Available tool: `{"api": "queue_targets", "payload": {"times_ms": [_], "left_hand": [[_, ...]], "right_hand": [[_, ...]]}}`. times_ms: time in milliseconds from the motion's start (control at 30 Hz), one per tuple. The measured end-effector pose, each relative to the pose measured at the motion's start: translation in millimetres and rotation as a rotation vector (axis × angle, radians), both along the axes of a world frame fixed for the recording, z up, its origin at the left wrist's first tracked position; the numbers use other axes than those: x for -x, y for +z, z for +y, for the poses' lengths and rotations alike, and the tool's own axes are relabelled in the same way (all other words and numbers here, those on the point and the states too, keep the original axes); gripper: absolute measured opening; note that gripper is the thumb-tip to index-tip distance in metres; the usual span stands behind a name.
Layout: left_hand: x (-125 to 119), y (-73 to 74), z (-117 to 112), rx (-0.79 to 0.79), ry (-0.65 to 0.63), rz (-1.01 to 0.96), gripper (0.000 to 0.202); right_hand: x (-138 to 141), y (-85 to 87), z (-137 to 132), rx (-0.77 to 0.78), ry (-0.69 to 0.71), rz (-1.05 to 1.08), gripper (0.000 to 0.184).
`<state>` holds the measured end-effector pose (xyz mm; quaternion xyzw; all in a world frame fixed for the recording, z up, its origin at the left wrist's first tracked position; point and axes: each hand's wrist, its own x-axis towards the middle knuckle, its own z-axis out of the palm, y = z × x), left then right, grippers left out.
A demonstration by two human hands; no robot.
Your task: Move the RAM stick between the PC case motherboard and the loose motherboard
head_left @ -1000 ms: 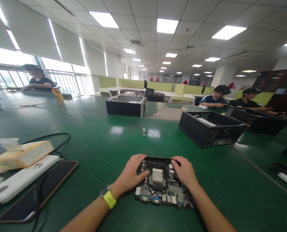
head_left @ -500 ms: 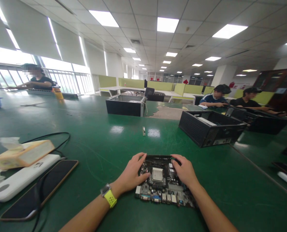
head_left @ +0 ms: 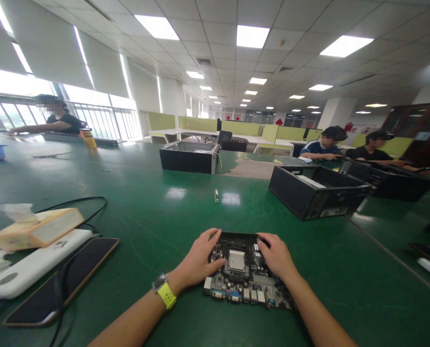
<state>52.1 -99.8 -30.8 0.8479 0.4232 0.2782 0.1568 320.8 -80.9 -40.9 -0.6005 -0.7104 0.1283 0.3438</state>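
Unmoved, left hand [head_left: 197, 262] and right hand [head_left: 278, 258] clasp the motherboard [head_left: 244, 285].

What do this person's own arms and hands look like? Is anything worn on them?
Both forearms are bare, with no sleeves in view, and neither the left hand nor the right hand wears a glove. The left wrist carries a watch with a bright yellow-green strap and a small greyish case.
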Motion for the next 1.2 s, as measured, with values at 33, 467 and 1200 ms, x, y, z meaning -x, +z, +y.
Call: {"api": "queue_targets", "payload": {"times_ms": [33, 467, 1200], "left_hand": [[0.1, -0.6, 0.1, 0.002, 0.002, -0.001, 0.072], [-1.1, 1.7, -1.3, -0.003, 0.016, -0.004, 0.069], [-1.9, 5.3, -0.7, -0.145, 0.126, -0.085, 0.039]], "right_hand": [[0.3, 0.5, -0.5, -0.004, 0.003, -0.013, 0.034], [0.2, -1.3, -0.1, -0.031, -0.012, -0.061, 0.035], [1.7, 3.0, -3.5, -0.065, -0.048, 0.011, 0.03]]}}
